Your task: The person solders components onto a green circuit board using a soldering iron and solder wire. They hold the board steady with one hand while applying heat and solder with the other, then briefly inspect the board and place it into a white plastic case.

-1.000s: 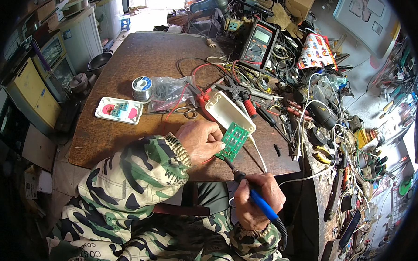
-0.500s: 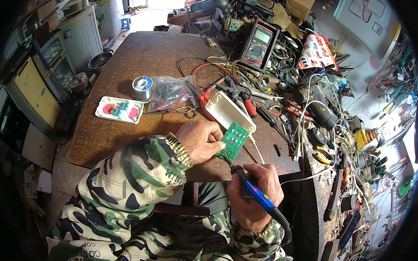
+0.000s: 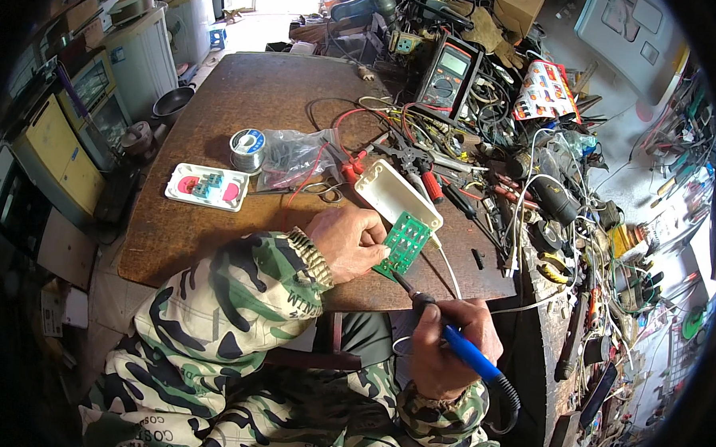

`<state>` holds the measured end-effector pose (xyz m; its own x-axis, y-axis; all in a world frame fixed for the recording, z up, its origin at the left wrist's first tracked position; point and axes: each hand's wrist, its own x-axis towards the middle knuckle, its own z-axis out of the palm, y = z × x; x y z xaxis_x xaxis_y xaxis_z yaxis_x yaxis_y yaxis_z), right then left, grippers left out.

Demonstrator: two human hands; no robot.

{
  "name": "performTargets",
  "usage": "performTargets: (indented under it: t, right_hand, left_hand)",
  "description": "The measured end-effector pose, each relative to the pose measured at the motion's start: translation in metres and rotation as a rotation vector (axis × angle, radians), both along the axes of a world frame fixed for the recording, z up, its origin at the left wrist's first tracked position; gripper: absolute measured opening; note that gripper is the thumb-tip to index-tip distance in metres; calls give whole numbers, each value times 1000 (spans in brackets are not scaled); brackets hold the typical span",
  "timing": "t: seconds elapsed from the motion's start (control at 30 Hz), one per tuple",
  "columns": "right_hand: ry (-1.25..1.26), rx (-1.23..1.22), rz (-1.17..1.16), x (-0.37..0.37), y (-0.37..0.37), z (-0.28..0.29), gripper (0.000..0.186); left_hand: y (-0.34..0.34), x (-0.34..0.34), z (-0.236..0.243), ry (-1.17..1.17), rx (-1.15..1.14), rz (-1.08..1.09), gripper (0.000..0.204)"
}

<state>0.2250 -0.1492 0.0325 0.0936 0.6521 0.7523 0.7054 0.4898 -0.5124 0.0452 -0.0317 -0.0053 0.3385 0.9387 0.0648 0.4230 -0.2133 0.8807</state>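
Note:
My left hand (image 3: 345,243) pinches the left edge of a green circuit board (image 3: 409,238) between thumb and fingers, tilted above the table's near edge. In my right hand (image 3: 434,367) is a soldering iron (image 3: 474,356) with a blue and black handle, held like a pen. Its tip points at the board's lower end; whether they touch, I cannot tell. Just beyond the board lies an open white plastic housing (image 3: 391,195), with a white cable (image 3: 455,277) running from near its end. A white cover (image 3: 175,193) with teal terminal parts and red patches rests further left.
Behind the cover stand a solder spool (image 3: 247,159) and a clear plastic bag (image 3: 295,161). Pliers (image 3: 413,158), a red-handled screwdriver (image 3: 432,187) and tangled wires crowd the table's right side. A multimeter (image 3: 448,76) leans at the back. Clutter fills the right side.
My right hand has shifted right with the soldering iron, drawing its tip slightly right along the board's lower end. My left hand still holds the board. The whole view has shifted slightly.

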Motion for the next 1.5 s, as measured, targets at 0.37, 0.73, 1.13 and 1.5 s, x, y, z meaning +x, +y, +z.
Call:
performTargets:
  t: [0.37, 0.73, 1.13, 1.5]
  right_hand:
    - [241, -58, 37, 4, -7, -26, 14]
    - [204, -56, 19, 3, -4, -24, 15]
    - [57, -30, 57, -2, 2, -13, 17]
    - [422, -29, 114, 11, -2, -6, 18]
  left_hand:
    - [-2, -3, 5, 14, -17, 14, 18]
    - [-4, -3, 7, 16, -16, 9, 18]
    - [-4, -2, 4, -10, 17, 2, 17]
    - [-4, -2, 7, 13, -11, 8, 16]
